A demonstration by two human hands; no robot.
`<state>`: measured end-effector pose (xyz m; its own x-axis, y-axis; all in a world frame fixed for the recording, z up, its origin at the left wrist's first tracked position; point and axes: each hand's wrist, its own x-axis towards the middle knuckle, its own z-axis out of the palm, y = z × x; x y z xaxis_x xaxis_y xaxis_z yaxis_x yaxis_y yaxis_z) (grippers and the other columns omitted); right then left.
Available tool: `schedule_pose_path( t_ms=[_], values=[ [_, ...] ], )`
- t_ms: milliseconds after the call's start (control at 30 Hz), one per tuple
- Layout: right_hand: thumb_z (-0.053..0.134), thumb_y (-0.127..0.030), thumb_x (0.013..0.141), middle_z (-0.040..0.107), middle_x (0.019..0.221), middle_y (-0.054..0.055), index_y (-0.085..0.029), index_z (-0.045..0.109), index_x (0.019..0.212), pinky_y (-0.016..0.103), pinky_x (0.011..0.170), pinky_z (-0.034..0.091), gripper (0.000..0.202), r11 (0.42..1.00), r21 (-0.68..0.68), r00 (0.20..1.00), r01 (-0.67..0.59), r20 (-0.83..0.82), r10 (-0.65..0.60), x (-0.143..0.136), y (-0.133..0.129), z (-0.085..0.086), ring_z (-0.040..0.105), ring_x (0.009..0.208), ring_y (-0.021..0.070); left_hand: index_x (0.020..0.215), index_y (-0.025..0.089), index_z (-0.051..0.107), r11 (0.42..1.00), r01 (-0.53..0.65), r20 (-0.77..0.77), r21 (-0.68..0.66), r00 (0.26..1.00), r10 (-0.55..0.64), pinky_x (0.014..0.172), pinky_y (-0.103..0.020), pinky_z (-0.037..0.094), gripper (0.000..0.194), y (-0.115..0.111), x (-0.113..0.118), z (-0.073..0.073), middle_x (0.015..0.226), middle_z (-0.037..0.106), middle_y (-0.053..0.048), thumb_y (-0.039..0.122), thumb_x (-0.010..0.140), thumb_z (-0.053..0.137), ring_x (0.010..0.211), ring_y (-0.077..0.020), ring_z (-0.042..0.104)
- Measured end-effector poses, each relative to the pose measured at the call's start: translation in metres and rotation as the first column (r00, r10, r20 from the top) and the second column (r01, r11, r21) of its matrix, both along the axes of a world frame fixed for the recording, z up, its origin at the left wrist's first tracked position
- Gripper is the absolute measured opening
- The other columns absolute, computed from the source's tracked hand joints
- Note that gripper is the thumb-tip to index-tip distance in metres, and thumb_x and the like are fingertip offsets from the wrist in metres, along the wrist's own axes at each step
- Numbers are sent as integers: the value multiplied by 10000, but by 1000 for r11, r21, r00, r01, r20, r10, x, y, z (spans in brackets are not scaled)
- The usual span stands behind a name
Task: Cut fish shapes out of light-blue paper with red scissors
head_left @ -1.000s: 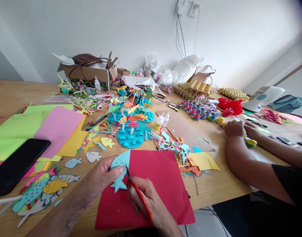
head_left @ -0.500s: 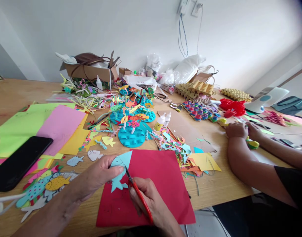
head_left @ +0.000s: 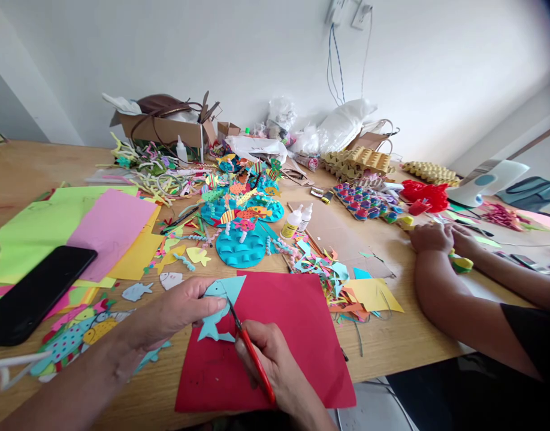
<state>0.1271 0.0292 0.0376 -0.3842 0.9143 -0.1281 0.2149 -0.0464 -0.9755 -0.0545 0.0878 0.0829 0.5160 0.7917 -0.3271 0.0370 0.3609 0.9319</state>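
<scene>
Pinched in my left hand (head_left: 192, 305) is a light blue paper fish (head_left: 218, 326), with a drawn eye and a pointed corner of uncut paper at its upper right. My right hand (head_left: 268, 353) grips red-handled scissors (head_left: 257, 365), whose blades meet the fish's edge just right of my left thumb. Both hands are over a red sheet (head_left: 297, 335) lying at the table's front edge. Left of my left hand lie a small light blue fish (head_left: 137, 291), a white fish (head_left: 170, 281) and a pile of decorated fish (head_left: 68, 344), partly covered by my forearm.
A black phone (head_left: 41, 293) rests by coloured sheets (head_left: 27, 233) at left. Turquoise egg-carton pieces (head_left: 240, 246), glue bottles (head_left: 290, 222) and paper scraps (head_left: 335, 269) lie beyond the red sheet. At right, another person's hands (head_left: 432, 237) hold something yellow-green (head_left: 461, 264).
My left hand has shifted slightly and turned the blue fish, so its tail sits a little further left. The scissors stay at its edge. The forearm now covers more of the fish pile.
</scene>
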Motion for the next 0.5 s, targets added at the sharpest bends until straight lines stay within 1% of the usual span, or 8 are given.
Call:
schedule_pose_path(
  t_ms=[100,233,333,500],
  values=[
    [460,-402,868,272,517,-57,-193,319,562,222,451,174,397,1000,-19,1000,-1,-31,0,-1,1,-3,254,506,82,735,176,683,999,-28,2,27,1000,28,536,-207,414,225,0,0,0,637,626,4,401,736,670,548,-119,491],
    [462,-401,875,296,511,-61,-195,338,569,210,442,202,389,999,-34,997,-17,-82,14,-1,2,-3,271,486,79,713,180,675,995,-36,-27,91,999,39,527,-203,409,228,-3,-3,-2,609,597,17,407,737,668,544,-120,471],
    [467,-420,877,321,507,-64,-194,356,583,203,442,224,388,998,-46,995,-34,-98,29,-2,2,-1,299,471,76,712,183,657,994,-16,-66,111,998,23,546,-205,411,229,-4,-4,-3,615,580,23,406,762,641,563,-125,468],
    [460,-444,881,333,505,-62,-194,358,591,205,444,222,396,998,-58,995,-27,-98,21,-2,2,1,303,474,77,737,187,640,993,40,-61,110,998,-33,531,-206,390,234,-2,-3,-3,631,579,21,417,778,614,554,-129,461]
  ],
)
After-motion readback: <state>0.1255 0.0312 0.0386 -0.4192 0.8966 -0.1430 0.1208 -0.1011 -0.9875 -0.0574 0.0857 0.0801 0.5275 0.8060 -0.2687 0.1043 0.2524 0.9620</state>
